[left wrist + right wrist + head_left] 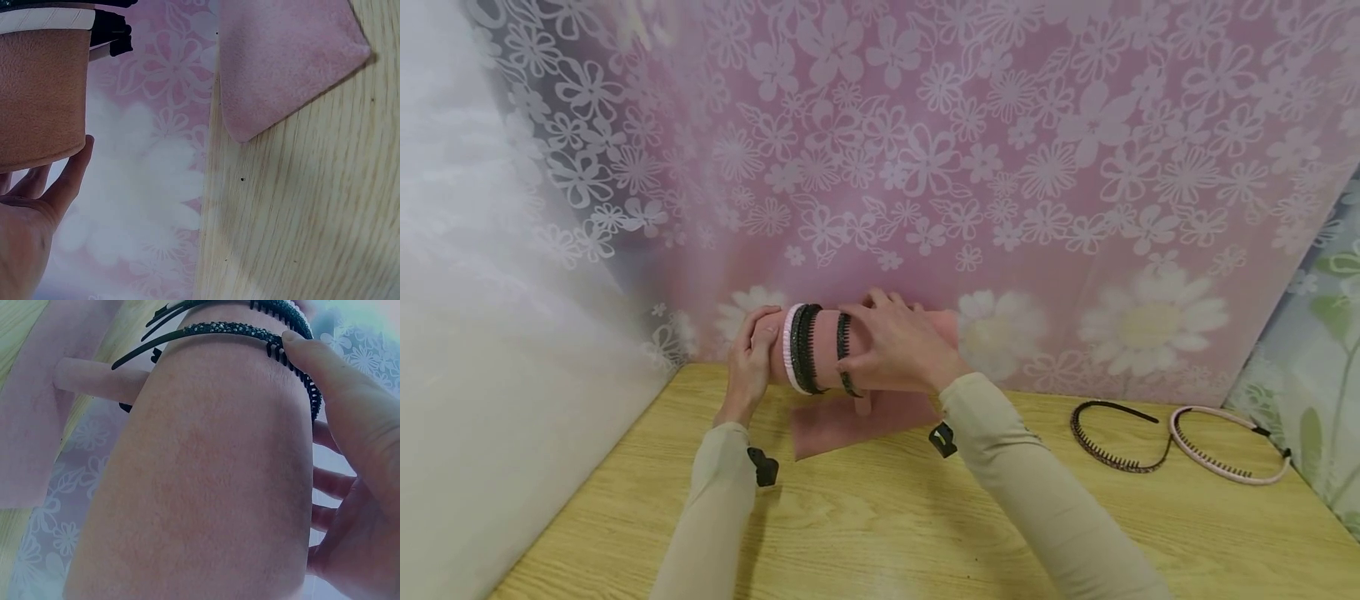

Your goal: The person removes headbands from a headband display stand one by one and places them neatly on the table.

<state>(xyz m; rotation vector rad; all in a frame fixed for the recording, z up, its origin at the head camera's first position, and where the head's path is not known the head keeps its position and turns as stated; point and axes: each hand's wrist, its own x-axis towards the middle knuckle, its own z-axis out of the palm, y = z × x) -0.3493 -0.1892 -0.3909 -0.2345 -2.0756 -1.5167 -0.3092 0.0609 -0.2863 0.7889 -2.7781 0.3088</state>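
A pink plush headband stand (826, 354), a horizontal roll on a short post and flat base (865, 429), stands at the table's back edge. My left hand (751, 362) holds the roll's left end, fingers (72, 178) against its rim in the left wrist view. Near that end sit a pale pink headband (789, 354) and black toothed headbands (807, 350), close together. My right hand (898, 337) holds a black sparkly headband (231, 328) round the middle of the roll, thumb on its toothed edge. Its other fingers are partly hidden behind the roll.
On the table's right side lie a dark toothed headband (1101, 454) and a pale pink headband (1217, 468), touching each other. A pink flowered curtain (1000, 167) hangs right behind the stand. The wooden tabletop (850, 533) extends in front.
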